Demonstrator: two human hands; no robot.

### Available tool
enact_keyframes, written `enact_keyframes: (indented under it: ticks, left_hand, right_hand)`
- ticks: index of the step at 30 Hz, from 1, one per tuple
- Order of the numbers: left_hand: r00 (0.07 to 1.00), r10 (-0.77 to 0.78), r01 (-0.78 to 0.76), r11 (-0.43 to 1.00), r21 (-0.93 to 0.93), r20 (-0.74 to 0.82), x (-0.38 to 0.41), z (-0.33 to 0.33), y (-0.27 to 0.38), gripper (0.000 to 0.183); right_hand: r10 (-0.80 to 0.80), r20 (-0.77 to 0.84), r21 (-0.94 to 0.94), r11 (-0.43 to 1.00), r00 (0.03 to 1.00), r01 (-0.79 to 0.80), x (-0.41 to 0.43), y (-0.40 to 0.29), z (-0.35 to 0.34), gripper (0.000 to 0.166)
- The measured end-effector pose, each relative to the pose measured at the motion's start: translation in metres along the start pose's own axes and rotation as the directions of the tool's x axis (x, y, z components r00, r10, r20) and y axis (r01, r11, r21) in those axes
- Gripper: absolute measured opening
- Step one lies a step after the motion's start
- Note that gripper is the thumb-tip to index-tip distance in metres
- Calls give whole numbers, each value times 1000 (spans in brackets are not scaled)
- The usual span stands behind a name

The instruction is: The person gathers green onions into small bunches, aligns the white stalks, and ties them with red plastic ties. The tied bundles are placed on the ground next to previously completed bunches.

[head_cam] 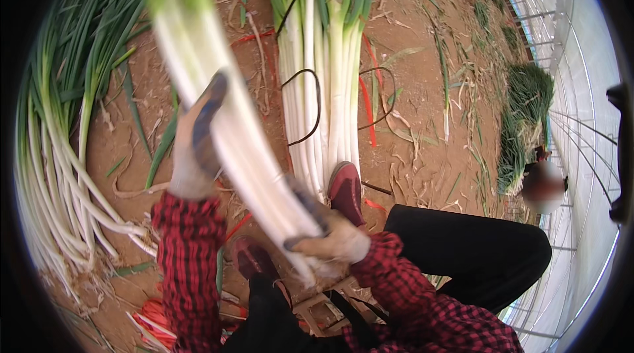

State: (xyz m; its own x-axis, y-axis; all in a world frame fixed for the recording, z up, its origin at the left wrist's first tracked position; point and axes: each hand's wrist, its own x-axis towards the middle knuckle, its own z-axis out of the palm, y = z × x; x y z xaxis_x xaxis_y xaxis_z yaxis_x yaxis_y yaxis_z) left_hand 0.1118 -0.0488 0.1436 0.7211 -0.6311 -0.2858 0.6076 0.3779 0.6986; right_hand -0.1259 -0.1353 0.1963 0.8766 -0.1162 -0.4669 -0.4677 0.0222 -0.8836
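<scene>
Both hands wear work gloves and grip a thick bundle of Welsh onions (247, 155), blurred by motion and slanting from upper left to lower right. My left hand (198, 130) wraps the white stalks about midway. Near the root end, my right hand (327, 234) clasps the same stalks. Behind them, a larger pile of Welsh onions (319, 85) lies on the soil, leaves pointing away. A dark looped cord (317, 100) lies over that pile's left side, and another loop shows at its right. My right shoe (345, 192) rests at the pile's root end.
Loose Welsh onions (69, 155) spread at the left. Red plastic twine (156, 323) lies at lower left, and red strips (367, 105) beside the central pile. A wooden stool (317, 311) is beneath me. Another person (544, 187) is beside an onion heap (525, 115) at far right, near the plastic greenhouse wall (584, 80).
</scene>
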Motion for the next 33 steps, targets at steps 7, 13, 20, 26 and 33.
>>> enact_keyframes:
  ticks: [7,13,20,26,33]
  left_hand:
    - [863,367,-442,882,164,348,94,123,-7,48]
    - [982,-26,-164,358,919,186,139,109,-67,90]
    - [998,-56,-17,267,964,33,155,105,-70,104]
    - [999,5,-52,296,954,53,158,97,-76,105]
    - [983,-66,-117,487,866,170,181,75,-94,112]
  right_hand:
    - [-30,-371,236,964,928,125,-6,-56,-46,100]
    - [266,-344,283,944,901,-170,8,22,-76,99]
    - [203,-318,10,977,926,-211,18,40,-82,102]
    - [185,-324,-399,863,928,-311,23,39,-78,102]
    - [46,-341,-571,784,939,-245,28,74,-88,91]
